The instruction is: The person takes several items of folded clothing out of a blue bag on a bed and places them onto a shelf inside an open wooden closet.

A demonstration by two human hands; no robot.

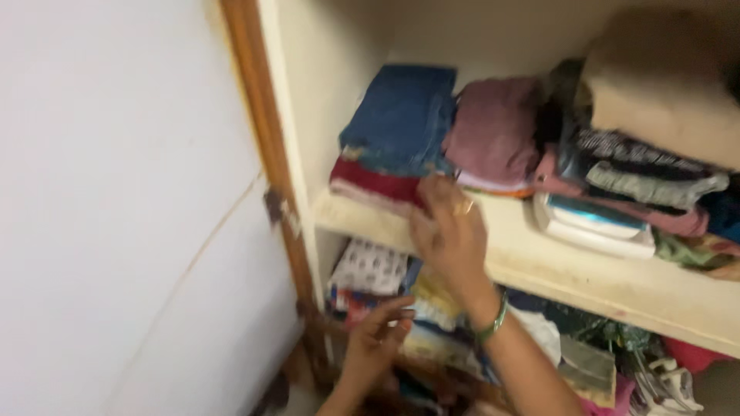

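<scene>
Item, nearest: my left hand (375, 337) is hovering at 6 o'clock, fingers half curled, holding nothing, beside the lower shelf's clothes (432, 308); blur is hiding their count.

Item: my right hand (451, 231), green bangle (493, 320) at the wrist, is reaching up toward 12 o'clock, fingers spread flat against the red folded cloth (374, 183), gripping nothing.

Item: that cloth is lying with its long axis along the shelf edge (586, 281), under one blue fold (401, 115). One pink stack (493, 131) is sitting at 1 o'clock.
</scene>
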